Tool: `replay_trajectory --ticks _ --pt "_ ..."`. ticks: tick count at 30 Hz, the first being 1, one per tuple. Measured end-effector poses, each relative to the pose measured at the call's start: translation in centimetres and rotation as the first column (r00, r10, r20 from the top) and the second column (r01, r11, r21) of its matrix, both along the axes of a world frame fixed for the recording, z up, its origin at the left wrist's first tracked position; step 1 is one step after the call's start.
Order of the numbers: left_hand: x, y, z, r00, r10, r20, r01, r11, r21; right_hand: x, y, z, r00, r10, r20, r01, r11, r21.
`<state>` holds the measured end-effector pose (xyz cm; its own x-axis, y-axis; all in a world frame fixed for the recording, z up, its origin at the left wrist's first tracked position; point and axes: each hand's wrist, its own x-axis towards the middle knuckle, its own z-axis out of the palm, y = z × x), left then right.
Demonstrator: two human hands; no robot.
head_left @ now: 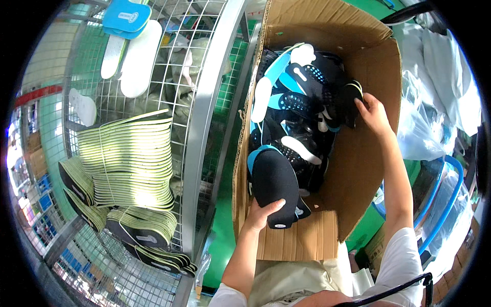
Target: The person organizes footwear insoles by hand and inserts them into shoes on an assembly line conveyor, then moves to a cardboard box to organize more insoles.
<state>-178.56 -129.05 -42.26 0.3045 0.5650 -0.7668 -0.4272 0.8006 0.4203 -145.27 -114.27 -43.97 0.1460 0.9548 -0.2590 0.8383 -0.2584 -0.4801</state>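
Note:
My left hand (260, 215) is closed round the heel end of a black insole (276, 181), thumb on top, above the near side of a cardboard box (365, 176). A blue-edged insole (252, 157) shows just behind it. At the box's right wall, my right hand (374, 113) pinches black insoles (353, 94) with pale edges; how many is unclear. Between the hands lies a jumbled heap of insoles (294, 102), black, blue and white, some dotted with holes. A white insole piece (300, 149) rests on top of the heap.
Left of the box stands a wire rack (204, 117). It carries a tied stack of green-edged insoles (133, 158), more dark bundles (140, 230) below, and white insoles (140, 59) and blue insoles (127, 18) above. Clear plastic bags (422, 123) and a blue hoop (447, 202) are at the right.

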Motion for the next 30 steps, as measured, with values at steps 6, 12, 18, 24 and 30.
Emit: replay_trajectory --ticks 6,12,18,24,30 --pt "0.3 0.4 2.2 0.997 -0.024 -0.074 0.029 0.997 0.074 -2.5 -4.1 11.3 0.766 -0.098 -0.635 0.077 0.995 -0.060" --pt "1.5 0.4 5.7 0.976 -0.030 0.215 0.007 0.994 0.109 -6.9 -8.6 16.5 0.512 -0.322 -0.796 0.144 0.946 -0.291" --pt "2.2 0.9 10.0 0.847 -0.003 0.532 -0.058 0.994 0.097 -8.3 -10.1 18.4 0.489 -0.149 -0.859 0.233 0.972 -0.036" --pt "1.6 0.2 11.1 0.827 -0.115 0.550 0.141 0.990 -0.006 -7.9 -10.0 20.5 0.461 -0.209 -0.863 0.061 0.977 -0.204" --pt "2.0 -0.4 11.0 0.888 -0.107 0.447 0.077 0.993 0.087 -9.9 -11.5 19.6 0.584 -0.197 -0.788 0.263 0.964 -0.046"
